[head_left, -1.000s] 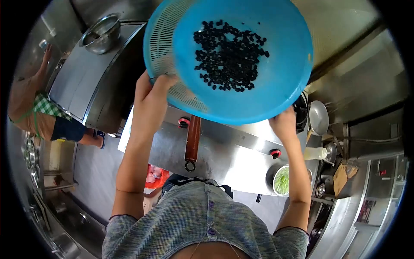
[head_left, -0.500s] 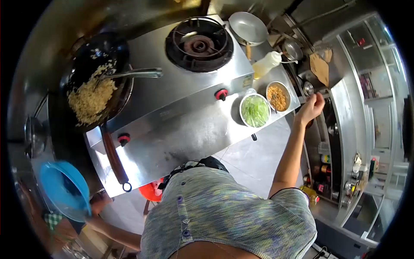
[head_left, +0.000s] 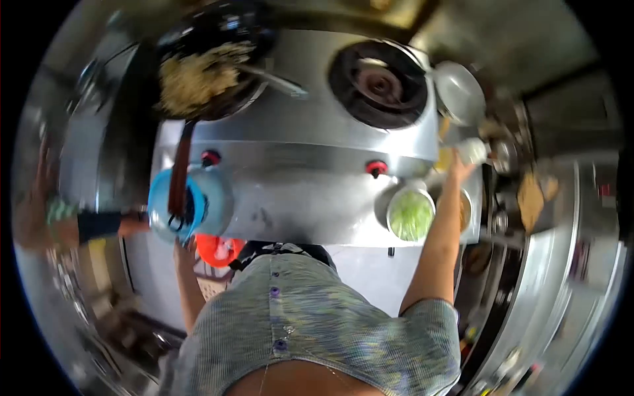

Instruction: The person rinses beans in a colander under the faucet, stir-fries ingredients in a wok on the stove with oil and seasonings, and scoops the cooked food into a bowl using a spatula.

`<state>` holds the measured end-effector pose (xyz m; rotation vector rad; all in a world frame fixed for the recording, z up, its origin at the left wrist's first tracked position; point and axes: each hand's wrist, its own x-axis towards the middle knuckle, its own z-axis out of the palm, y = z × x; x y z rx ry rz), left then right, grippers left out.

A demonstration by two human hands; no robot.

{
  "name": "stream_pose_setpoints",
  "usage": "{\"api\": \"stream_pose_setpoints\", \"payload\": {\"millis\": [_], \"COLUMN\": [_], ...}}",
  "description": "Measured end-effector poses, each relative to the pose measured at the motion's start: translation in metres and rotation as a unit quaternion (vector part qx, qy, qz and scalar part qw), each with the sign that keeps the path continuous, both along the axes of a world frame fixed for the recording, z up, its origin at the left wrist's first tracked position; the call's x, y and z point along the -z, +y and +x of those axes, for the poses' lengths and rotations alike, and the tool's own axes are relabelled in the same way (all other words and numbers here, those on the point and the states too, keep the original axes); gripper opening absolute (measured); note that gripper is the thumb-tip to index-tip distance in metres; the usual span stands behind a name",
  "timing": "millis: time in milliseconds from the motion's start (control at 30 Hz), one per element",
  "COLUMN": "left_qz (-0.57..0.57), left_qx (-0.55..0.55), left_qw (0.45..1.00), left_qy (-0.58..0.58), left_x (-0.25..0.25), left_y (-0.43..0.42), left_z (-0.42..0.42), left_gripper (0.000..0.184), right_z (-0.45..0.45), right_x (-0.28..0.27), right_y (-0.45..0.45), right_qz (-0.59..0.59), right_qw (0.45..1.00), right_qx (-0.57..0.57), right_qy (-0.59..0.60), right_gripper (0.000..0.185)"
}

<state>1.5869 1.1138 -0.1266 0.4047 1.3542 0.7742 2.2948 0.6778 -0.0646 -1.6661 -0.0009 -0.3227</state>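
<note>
My left hand [head_left: 185,251] is at the lower rim of a blue plastic basin [head_left: 158,206], gripping its edge; the fingers are partly hidden. Another person's hand [head_left: 134,224] touches the basin's left side. The basin is beneath the wooden handle of a wok [head_left: 256,99] with a cooked, rice-like food [head_left: 195,82] and a metal ladle [head_left: 281,82] in it. My right hand [head_left: 461,167] closes around a squeeze bottle [head_left: 473,151] of yellow liquid, blurred by motion. Below that forearm, a bowl of shredded greens [head_left: 411,216] sits beside a partly covered bowl [head_left: 466,212].
The steel stove [head_left: 297,185] has a bare burner [head_left: 380,82] and red knobs [head_left: 376,168]. A pale pan [head_left: 459,94] lies at the back right. A red-orange bucket [head_left: 214,249] stands on the floor by the stove's front edge. Shelving [head_left: 522,277] lines the right side.
The view has turned, shifting the stove rightward. The blue basin has come in over the stove's left front, with my left hand on it. My right hand has moved back to the squeeze bottle.
</note>
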Motion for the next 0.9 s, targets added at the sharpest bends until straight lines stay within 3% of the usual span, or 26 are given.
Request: {"api": "stream_pose_setpoints", "payload": {"millis": [33,67,100,133,167,200,233,300,333,400,467,533,567,600,633,667,767,867,900], "left_qz": [0.115,-0.039,0.007,0.051,0.046,0.040,0.097,0.102,0.107,0.148,0.193,0.260,0.294,0.316,0.339,0.357,0.349,0.339,0.348], "left_qx": [0.102,0.008,-0.018,-0.037,-0.083,-0.126,-0.157,-0.206,-0.229,-0.256,-0.234,-0.195,-0.173,-0.160,-0.147,-0.135,-0.110,-0.088,-0.092], "left_qw": [0.986,0.995,0.993,0.986,0.982,0.975,0.958,0.947,0.941,0.933,0.934,0.926,0.919,0.909,0.897,0.885,0.867,0.861,0.858], "left_qy": [0.063,0.088,0.121,0.153,0.166,0.181,0.220,0.226,0.226,0.206,0.187,0.192,0.196,0.219,0.242,0.265,0.338,0.369,0.366], "left_x": [0.005,-0.070,-0.056,-0.041,-0.041,-0.041,-0.015,-0.018,-0.020,-0.027,-0.056,-0.051,-0.050,-0.051,-0.053,-0.055,-0.074,-0.092,-0.090], "left_y": [-0.010,-0.026,-0.025,-0.018,-0.018,-0.017,-0.014,-0.008,0.002,0.020,0.032,0.042,0.048,0.050,0.048,0.044,0.033,0.031,0.031], "left_z": [-0.009,0.037,0.020,0.002,-0.008,-0.019,-0.049,-0.066,-0.071,-0.061,-0.036,-0.033,-0.033,-0.032,-0.033,-0.031,-0.030,-0.038,-0.045], "left_gripper": [0.046,0.056,0.058,0.060,0.058,0.055,0.049,0.046,0.044,0.037,0.033,0.030,0.029,0.028,0.027,0.026,0.027,0.027,0.027], "right_z": [0.018,0.019,0.017,0.020,0.027,0.024,0.004,-0.017,-0.037,-0.062,-0.078,-0.115,-0.121,-0.122,-0.150,-0.162,-0.201,-0.187,-0.176], "right_x": [0.017,0.009,-0.002,-0.015,-0.035,-0.069,-0.123,-0.209,-0.249,-0.300,-0.324,-0.334,-0.326,-0.305,-0.306,-0.293,-0.273,-0.271,-0.279], "right_y": [-0.011,-0.013,-0.014,-0.016,-0.024,-0.017,0.007,0.056,0.091,0.158,0.223,0.293,0.329,0.367,0.393,0.426,0.506,0.559,0.570], "right_qz": [-0.027,-0.007,0.013,0.015,-0.113,-0.170,-0.224,-0.312,-0.447,-0.547,-0.661,-0.675,-0.656,-0.656,-0.585,-0.568,-0.557,-0.574,-0.625], "right_qw": [0.999,0.999,0.997,0.993,0.984,0.969,0.956,0.909,0.851,0.746,0.586,0.508,0.457,0.442,0.445,0.431,0.318,0.371,0.448], "right_qx": [0.009,0.042,0.076,0.090,0.110,0.063,0.037,-0.100,-0.064,-0.122,-0.131,-0.188,-0.178,-0.159,-0.226,-0.257,-0.315,-0.275,-0.282], "right_qy": [-0.037,-0.021,-0.005,-0.071,-0.079,-0.169,-0.184,-0.257,-0.270,-0.358,-0.451,-0.501,-0.574,-0.591,-0.639,-0.652,-0.700,-0.676,-0.574], "right_gripper": [0.054,0.050,0.046,0.044,0.049,0.055,0.056,0.047,0.044,0.051,0.062,0.060,0.046,0.032,0.024,0.021,0.019,0.015,0.009]}}
